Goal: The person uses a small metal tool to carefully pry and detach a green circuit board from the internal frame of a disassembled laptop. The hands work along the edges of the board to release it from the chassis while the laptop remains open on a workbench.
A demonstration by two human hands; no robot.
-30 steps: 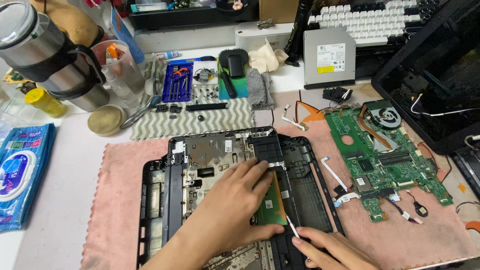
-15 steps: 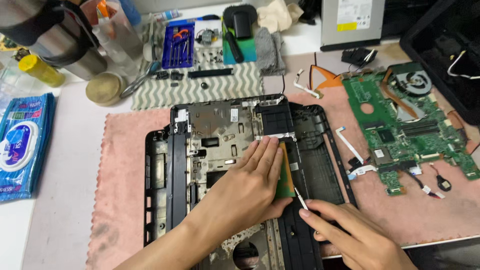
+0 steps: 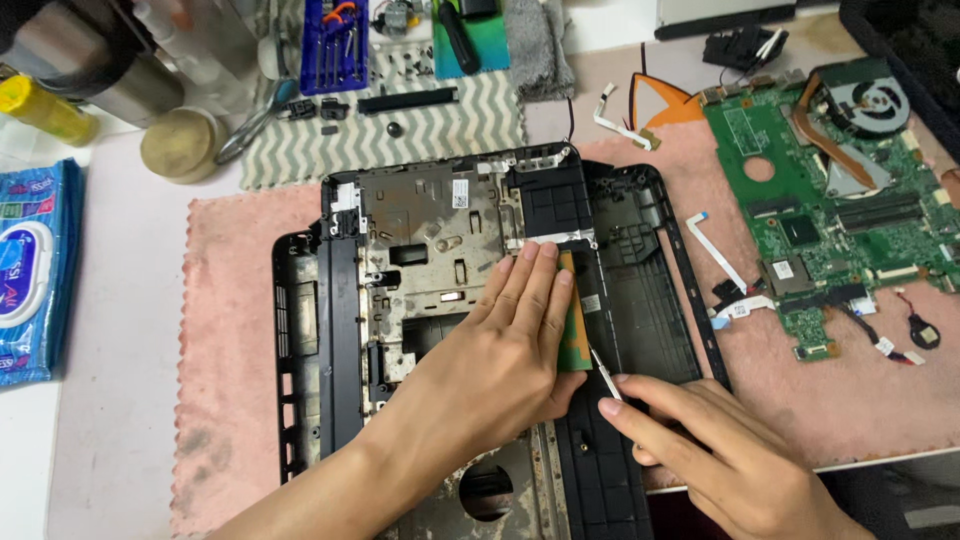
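Observation:
An opened black laptop base [image 3: 310, 330] with a bare metal frame [image 3: 430, 240] lies on a pink mat [image 3: 230, 300]. My left hand [image 3: 505, 345] lies flat on the frame, its fingers pressing beside a small green circuit board [image 3: 575, 325] in the base. My right hand [image 3: 700, 440] grips a thin metal tool [image 3: 603, 368] whose tip touches the lower edge of that small board. The tool's handle is hidden in my fingers.
A green motherboard [image 3: 830, 240] with fan lies right on the mat, with loose ribbon cables [image 3: 715, 250] and a coin cell [image 3: 922, 330]. A blue bit tray [image 3: 335, 45], screws and tweezers sit on a zigzag cloth [image 3: 420, 125]. Wipes pack [image 3: 35, 270], metal flask [image 3: 95, 60] left.
The view has tilted down and closer, so the laptop base sits higher in frame. My left hand stays on the board; my right hand with the tool has shifted slightly right.

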